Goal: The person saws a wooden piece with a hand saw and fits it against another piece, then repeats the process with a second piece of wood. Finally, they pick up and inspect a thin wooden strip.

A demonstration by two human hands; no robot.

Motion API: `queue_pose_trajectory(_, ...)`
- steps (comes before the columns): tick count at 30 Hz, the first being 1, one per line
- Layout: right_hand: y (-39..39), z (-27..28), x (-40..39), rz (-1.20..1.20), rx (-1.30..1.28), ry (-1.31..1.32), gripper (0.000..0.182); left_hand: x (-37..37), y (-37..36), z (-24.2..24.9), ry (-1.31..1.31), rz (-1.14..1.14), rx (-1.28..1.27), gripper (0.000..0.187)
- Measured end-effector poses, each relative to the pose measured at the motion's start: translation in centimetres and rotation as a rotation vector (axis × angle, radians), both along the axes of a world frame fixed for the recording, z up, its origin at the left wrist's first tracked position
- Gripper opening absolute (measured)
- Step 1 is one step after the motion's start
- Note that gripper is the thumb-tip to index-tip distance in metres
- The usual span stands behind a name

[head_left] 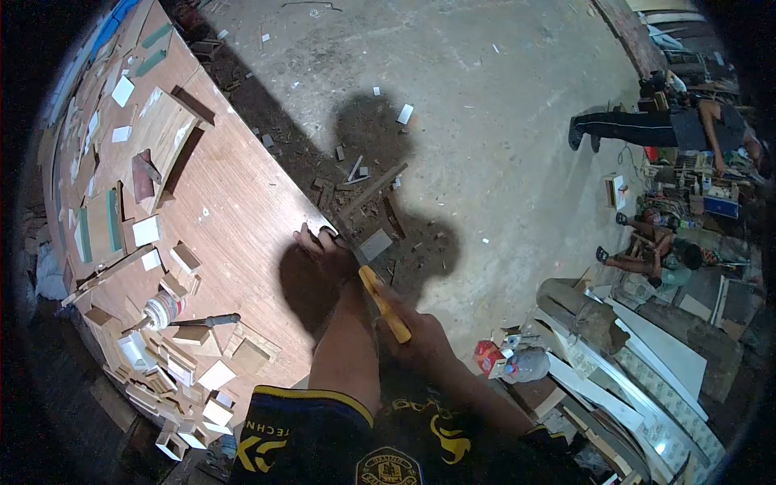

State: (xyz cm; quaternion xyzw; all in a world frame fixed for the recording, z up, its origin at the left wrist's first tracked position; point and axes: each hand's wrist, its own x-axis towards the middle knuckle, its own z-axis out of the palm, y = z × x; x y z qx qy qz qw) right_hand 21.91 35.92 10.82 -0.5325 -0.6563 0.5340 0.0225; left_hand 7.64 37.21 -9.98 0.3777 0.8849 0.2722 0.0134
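Observation:
My left hand (327,255) rests at the edge of the wood-grained tabletop (242,182), fingers bent together. What they pinch, if anything, is too small and dark to make out. Close below it, my right hand (416,335) is closed round a tool with a yellow-brown wooden handle (383,303). The handle slants up toward my left wrist; the tool's working end cannot be told apart. Both hands are near the table's corner side, above a littered floor.
On the table lie a wooden frame piece (166,129), small wooden boxes (186,257), a glue bottle (162,309) and a black-handled tool (206,320). Wood scraps (376,244) litter the floor. At right are a plastic jug (525,365), long boards (638,380), a standing person (647,128) and a seated person (647,246).

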Motion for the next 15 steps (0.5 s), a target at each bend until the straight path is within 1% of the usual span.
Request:
queue_pose_trajectory(1,0.3,0.5,-0.4,0.004,-0.033,-0.044,0.059,-0.1,-0.1,0.0,0.027,-0.037,-0.005,0.039)
queue_pose_trajectory(2,0.6,0.9,-0.7,0.009,-0.064,-0.086,0.059,0.0,-0.1,0.0,0.026,-0.034,-0.002,0.039)
queue_pose_trajectory(5,1.0,0.8,-0.5,0.023,-0.066,-0.106,0.059,0.0,0.2,-0.2,0.034,0.006,-0.040,0.036)
queue_pose_trajectory(8,1.4,0.5,0.0,0.023,-0.049,-0.017,0.060,-0.1,0.0,0.0,0.051,-0.016,-0.073,0.033)
queue_pose_trajectory(10,1.9,0.8,-0.1,0.026,-0.090,-0.041,0.061,-0.2,0.2,-0.1,0.187,-0.063,0.013,0.033)
queue_pose_trajectory(11,2.1,1.0,-0.2,0.021,-0.129,-0.069,0.061,0.0,0.1,-0.1,0.185,-0.068,0.005,0.033)
queue_pose_trajectory(13,2.2,1.0,-0.3,0.028,-0.126,-0.065,0.061,0.2,1.2,4.3,-0.234,0.057,-0.095,0.033)
queue_pose_trajectory(15,2.4,1.1,-0.2,0.038,-0.118,-0.057,0.062,0.4,1.4,5.6,-0.216,0.044,-0.077,0.031)
